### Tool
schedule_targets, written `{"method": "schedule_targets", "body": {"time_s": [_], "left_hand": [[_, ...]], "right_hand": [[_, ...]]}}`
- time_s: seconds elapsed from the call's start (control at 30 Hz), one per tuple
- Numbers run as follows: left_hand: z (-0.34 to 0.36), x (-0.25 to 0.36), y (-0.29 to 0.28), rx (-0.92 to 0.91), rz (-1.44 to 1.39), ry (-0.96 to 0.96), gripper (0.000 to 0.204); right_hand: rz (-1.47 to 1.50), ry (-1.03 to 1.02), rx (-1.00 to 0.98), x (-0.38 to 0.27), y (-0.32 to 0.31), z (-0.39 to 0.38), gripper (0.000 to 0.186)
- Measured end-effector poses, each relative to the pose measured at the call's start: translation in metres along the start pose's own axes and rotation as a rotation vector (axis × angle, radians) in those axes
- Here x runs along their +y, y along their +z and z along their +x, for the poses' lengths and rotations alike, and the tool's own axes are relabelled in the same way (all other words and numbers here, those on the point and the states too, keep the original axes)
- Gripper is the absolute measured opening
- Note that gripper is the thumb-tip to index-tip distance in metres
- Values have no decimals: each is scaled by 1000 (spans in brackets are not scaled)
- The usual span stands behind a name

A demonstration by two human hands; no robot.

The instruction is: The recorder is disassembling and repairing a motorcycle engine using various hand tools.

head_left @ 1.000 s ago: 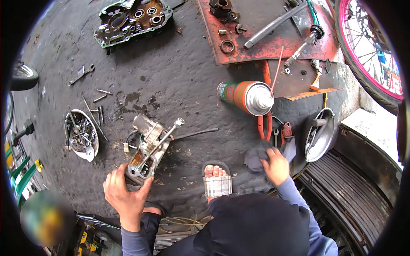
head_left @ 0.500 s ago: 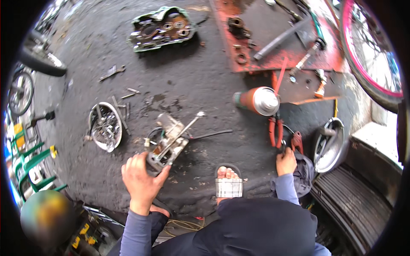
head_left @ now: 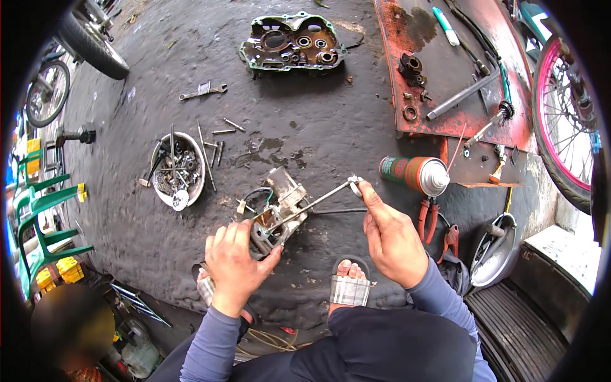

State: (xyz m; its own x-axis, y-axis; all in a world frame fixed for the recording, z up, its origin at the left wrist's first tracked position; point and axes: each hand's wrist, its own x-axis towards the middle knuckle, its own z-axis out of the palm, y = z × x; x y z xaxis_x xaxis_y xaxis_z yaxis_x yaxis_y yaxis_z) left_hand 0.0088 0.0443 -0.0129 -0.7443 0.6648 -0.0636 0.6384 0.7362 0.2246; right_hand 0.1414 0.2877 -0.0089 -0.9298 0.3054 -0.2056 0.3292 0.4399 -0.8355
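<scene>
Many small metal parts crowd the white bowl (head_left: 200,184), left of centre. Mid-frame, the left hand (head_left: 238,260) clasps the metal casing (head_left: 293,195) by its lower end; a slender bar (head_left: 328,198) slants from it to the right hand (head_left: 396,239), whose grip I cannot tell. Beyond are a spray can (head_left: 410,174) and, lower right, a silver shell (head_left: 487,270) holding grey pieces (head_left: 494,230).

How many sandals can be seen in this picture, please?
2. One plaid sandal is on the right foot; the other sandal is on the left foot, partly hidden behind the left hand. Others may be hidden.
</scene>
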Motion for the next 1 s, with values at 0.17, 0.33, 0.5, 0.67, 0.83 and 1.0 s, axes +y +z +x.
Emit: {"method": "schedule_targets", "body": {"time_s": [0.17, 0.33, 0.5, 0.67, 0.83, 1.0], "left_hand": [[0, -4, 0, 11, -21, -9, 59], [-3, -9, 4, 8, -14, 5, 62], [0, -7, -1, 4, -27, 20, 63], [4, -7, 0, -24, -40, 5, 62], [3, -11, -2, -35, -73, 31, 63], [5, -16, 0, -34, -113, 57, 65]], "right_hand": [[-17, 34, 26, -11, 6, 3, 68], [116, 182, 46, -30, 10, 10, 61], [89, -20, 208, 5, 33, 21, 50], [141, -33, 313, 10, 38, 32, 38], [234, -55, 404, 18, 45, 44, 26], [206, -295, 492, 59, 61, 70, 38]]}}
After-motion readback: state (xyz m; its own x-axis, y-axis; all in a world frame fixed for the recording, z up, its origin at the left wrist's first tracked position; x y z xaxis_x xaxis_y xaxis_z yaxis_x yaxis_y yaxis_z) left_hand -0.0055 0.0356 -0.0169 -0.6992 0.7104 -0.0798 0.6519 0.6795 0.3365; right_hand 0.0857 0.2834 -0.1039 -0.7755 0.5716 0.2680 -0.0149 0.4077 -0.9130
